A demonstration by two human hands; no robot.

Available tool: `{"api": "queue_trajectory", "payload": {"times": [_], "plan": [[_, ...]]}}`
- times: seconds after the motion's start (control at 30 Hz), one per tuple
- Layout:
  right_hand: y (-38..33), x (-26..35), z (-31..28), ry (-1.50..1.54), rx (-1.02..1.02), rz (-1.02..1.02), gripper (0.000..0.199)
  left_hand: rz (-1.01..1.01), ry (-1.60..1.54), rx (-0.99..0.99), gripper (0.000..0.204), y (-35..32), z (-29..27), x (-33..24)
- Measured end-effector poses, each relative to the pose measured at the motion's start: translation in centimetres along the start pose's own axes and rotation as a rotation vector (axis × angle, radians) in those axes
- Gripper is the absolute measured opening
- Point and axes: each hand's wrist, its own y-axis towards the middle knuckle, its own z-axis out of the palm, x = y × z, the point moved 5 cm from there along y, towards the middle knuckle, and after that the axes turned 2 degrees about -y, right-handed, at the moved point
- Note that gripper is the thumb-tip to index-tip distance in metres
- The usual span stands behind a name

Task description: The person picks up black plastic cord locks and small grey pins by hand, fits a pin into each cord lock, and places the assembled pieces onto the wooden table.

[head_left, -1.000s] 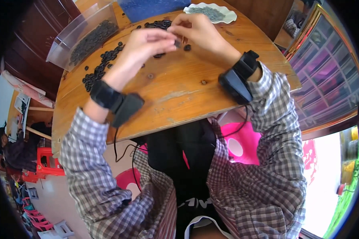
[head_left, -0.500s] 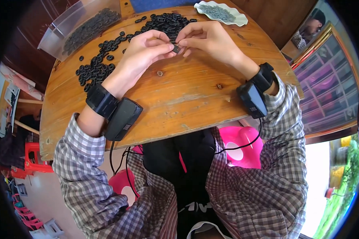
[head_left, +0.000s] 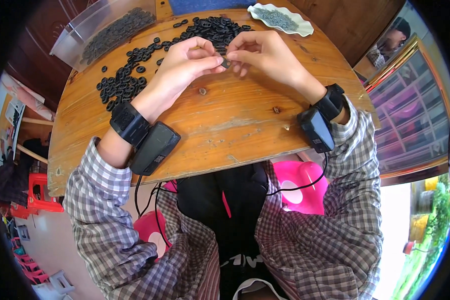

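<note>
- Both our hands meet over the middle of the wooden table (head_left: 220,125), fingertips pinched together on one small dark ring (head_left: 226,63).
- Our left hand (head_left: 187,62) has thumb and forefinger closed tight on the near-left edge of that ring, the other fingers curled under.
- Our right hand (head_left: 262,52) pinches the ring's other side, fingers closed down on it too. Whether there's a second tiny part between the fingertips, we honestly can't tell, it's too small.
- So the ring sits right between the two pinches, lifted just clear of the tabletop.
- Just beyond the grip, touching distance from our fingers, is the loose pile of black rings (head_left: 212,27), and it trails off left of the left hand in a scattered spread (head_left: 125,80) across the wood.
- Further out past the left hand, at the table's far-left corner, there's a clear plastic bin (head_left: 92,35) with more dark rings in it.
- Beyond the right hand, at the far edge, a white scalloped dish (head_left: 285,17) holds small grey bits.
- Back toward us from the grip, each wrist wears a black strap with a black box on it: left one (head_left: 155,147), right one (head_left: 315,129), both with cables hanging off the table's near edge.
- Checked shirt sleeves (head_left: 105,220) on both forearms.
</note>
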Motion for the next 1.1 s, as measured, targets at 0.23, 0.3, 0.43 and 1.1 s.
{"api": "queue_trajectory", "payload": {"times": [0.23,0.3,0.43,1.1], "plan": [[-0.2,0.7,0.8,-0.493,-0.074,-0.276,0.016,0.036,0.142,-0.007,0.010,-0.3,0.4,-0.5],[-0.2,0.7,1.0,-0.472,-0.068,-0.270,0.016,0.036,0.177,-0.004,0.012,-0.4,0.4,-0.5],[-0.3,1.0,0.5,-0.348,-0.001,-0.268,0.017,0.101,0.126,-0.029,0.012,-0.4,0.4,-1.2],[0.7,-0.9,0.0,-0.105,-0.101,-0.163,0.009,0.081,0.792,0.133,0.017,0.5,-4.8,-1.4]]}}
